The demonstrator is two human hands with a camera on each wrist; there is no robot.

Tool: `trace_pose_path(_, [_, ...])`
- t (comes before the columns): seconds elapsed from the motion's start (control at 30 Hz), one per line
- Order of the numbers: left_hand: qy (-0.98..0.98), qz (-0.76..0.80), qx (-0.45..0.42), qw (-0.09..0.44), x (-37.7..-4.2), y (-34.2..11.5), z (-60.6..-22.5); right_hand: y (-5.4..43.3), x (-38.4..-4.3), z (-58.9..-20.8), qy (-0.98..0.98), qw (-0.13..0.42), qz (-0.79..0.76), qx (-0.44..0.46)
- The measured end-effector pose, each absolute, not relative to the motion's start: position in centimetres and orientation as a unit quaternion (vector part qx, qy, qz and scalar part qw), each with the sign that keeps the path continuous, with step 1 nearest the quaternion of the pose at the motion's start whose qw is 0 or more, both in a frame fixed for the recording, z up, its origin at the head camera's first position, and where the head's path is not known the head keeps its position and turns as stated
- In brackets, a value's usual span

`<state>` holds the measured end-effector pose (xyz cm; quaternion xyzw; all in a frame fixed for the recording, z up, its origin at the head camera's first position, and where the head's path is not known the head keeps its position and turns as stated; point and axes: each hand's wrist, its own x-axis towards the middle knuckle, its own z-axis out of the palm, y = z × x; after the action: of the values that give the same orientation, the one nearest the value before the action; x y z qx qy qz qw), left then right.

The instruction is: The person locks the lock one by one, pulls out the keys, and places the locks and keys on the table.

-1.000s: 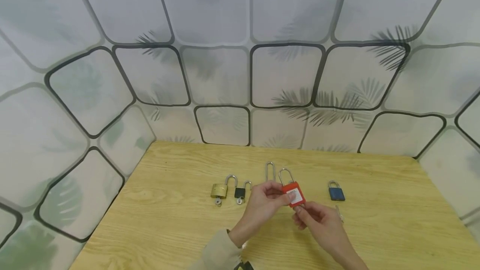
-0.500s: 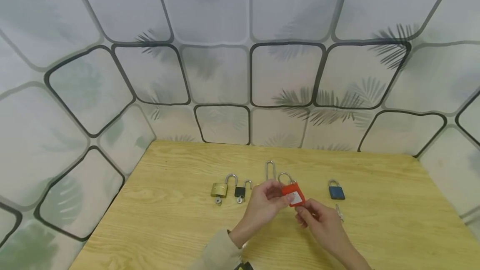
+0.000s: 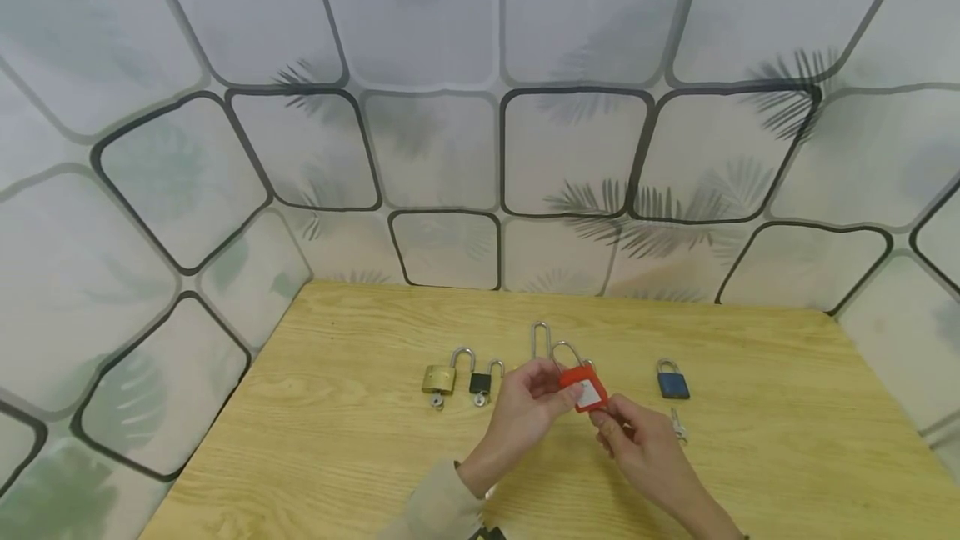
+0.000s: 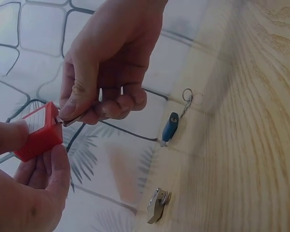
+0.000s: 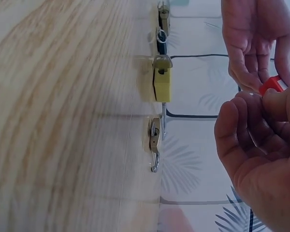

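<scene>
In the head view my left hand (image 3: 521, 411) holds a red padlock (image 3: 588, 392) with a white label, thumb on its front and fingers behind. Its long metal shackle (image 3: 566, 348) points up and away. My right hand (image 3: 648, 448) is at the padlock's lower end. Up close in the left wrist view, the thumb and forefinger of the right hand (image 4: 111, 63) pinch a small metal key (image 4: 70, 121) at the bottom of the red padlock (image 4: 41, 133). How deep the key sits is hidden by the fingertips. Whether the shackle is latched I cannot tell.
On the wooden table (image 3: 337, 440) lie a brass padlock (image 3: 438, 380) and a black padlock (image 3: 480, 385), both with raised shackles and keys. A yellow padlock (image 5: 163, 84) is behind my left hand. Rightward lie a blue padlock (image 3: 673, 384) and a loose key (image 3: 678, 426). Patterned fabric walls surround the table.
The red padlock has tipped away and then back up, and shifted slightly left. Both hands keep their hold, and the right has moved slightly. The other padlocks lie still.
</scene>
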<state>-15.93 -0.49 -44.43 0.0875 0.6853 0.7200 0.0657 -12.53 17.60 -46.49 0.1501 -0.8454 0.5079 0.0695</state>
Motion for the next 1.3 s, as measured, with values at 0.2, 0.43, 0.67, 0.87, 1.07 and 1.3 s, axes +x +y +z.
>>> trace_pose_path(0.2, [0.684, 0.722, 0.084, 0.064, -15.8, -0.7, -44.1, 17.7, -12.5, -46.3, -0.835, 0.079, 0.514, 0.18])
trace_pose_path(0.43, [0.685, 0.722, 0.07, 0.06, -15.5, -0.5, -44.0, 17.8, -12.2, -45.9, -0.84, 0.059, 0.512, 0.167])
trace_pose_path(0.67, [0.669, 0.74, 0.038, 0.055, -15.4, -1.0, -43.7, 18.3, -11.7, -45.8, -0.853, 0.024, 0.499, 0.153])
trace_pose_path(0.87, [0.645, 0.764, -0.013, -0.003, -16.7, -3.9, -42.2, 19.4, -11.3, -46.4, -0.864, -0.062, 0.483, 0.127])
trace_pose_path(1.07, [0.644, 0.765, -0.008, 0.028, -16.9, -4.7, -42.7, 19.6, -12.0, -46.7, -0.891, -0.084, 0.443, 0.053])
trace_pose_path(1.3, [0.645, 0.763, -0.017, 0.024, -16.7, -4.5, -43.7, 20.8, -12.4, -47.5, -0.937, -0.03, 0.348, 0.009])
